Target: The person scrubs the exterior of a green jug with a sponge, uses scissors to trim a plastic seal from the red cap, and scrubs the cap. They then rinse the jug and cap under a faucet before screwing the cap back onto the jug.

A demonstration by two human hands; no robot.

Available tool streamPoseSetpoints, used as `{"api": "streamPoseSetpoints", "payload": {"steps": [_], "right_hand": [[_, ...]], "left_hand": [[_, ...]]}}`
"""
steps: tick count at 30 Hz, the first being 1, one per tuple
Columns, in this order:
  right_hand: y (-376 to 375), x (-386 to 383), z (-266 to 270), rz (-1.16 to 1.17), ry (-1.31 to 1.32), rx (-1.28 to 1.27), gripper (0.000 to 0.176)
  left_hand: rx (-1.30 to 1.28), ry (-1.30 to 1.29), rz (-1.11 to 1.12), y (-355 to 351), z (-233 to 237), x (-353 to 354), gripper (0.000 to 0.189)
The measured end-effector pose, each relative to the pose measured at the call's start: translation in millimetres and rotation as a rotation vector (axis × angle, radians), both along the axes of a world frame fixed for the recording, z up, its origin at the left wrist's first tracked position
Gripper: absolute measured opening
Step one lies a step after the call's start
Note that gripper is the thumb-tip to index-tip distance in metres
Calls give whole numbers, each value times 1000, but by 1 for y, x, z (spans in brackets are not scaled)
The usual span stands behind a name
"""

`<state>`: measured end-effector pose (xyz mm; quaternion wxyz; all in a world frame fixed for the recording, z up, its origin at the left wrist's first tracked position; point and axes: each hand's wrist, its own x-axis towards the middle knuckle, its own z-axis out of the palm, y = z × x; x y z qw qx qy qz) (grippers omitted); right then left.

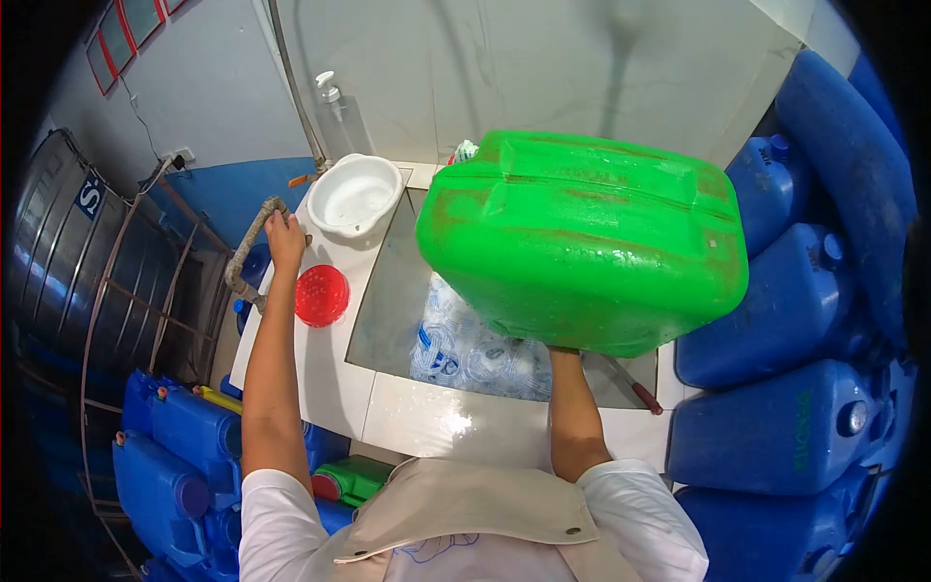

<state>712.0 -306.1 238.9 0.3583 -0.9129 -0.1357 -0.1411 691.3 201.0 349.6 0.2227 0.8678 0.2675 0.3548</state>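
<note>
A large wet green jerrycan (pixel 582 238) is tilted over the sunken sink (pixel 383 320), its broad base facing up toward me. My right hand (pixel 564 353) reaches under its near lower edge and holds it up from there; the fingers are hidden beneath it. Off to the left, my left hand (pixel 284 242) is closed around a bent, wrapped pipe (pixel 242 264) beside the counter. Near that hand are a red round lid or bowl (pixel 322 295) and a white basin (pixel 355 196) with a little clear liquid or suds.
Patterned plastic packs (pixel 475 344) lie in the sink; a dark-handled tool (pixel 642 393) rests at its right. A pump bottle (pixel 335 112) stands by the wall. Blue jerrycans (pixel 766 427) crowd the right, more blue jerrycans (pixel 170 456) the lower left. A steel tank (pixel 73 252) is at far left.
</note>
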Motion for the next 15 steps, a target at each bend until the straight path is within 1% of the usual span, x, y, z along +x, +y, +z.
{"api": "streamPoseSetpoints", "payload": {"steps": [15], "right_hand": [[-3, 2, -4, -16, -3, 71, 45]], "left_hand": [[2, 16, -15, -4, 6, -4, 49]]}}
